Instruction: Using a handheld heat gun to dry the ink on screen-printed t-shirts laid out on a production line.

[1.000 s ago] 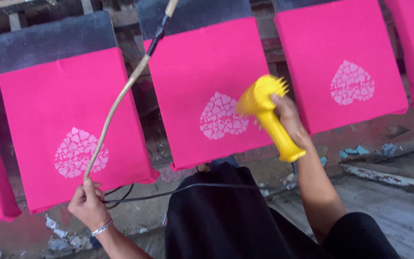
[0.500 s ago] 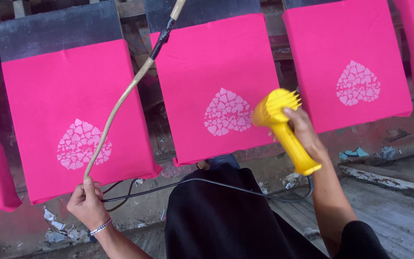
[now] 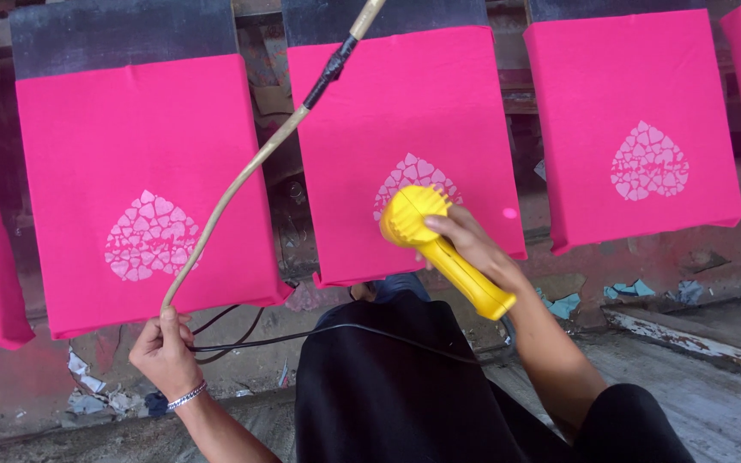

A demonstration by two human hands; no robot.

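Two hands, right [image 3: 473, 244] gripping yellow dryer [image 3: 439, 244], left [image 3: 165, 347] gripping cord [image 3: 250, 167]

We see no packages, labels, signs or screens around the middle pink cloth [image 3: 405, 129]; the pale heart-shaped marks on that cloth and its neighbours are prints on the fabric, not labels.

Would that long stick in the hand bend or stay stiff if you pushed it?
The stick looks thin and already curves from the left hand upward, so it would probably flex. It seems light, since few fingers hold it. The black tape suggests a mended spot that may give.
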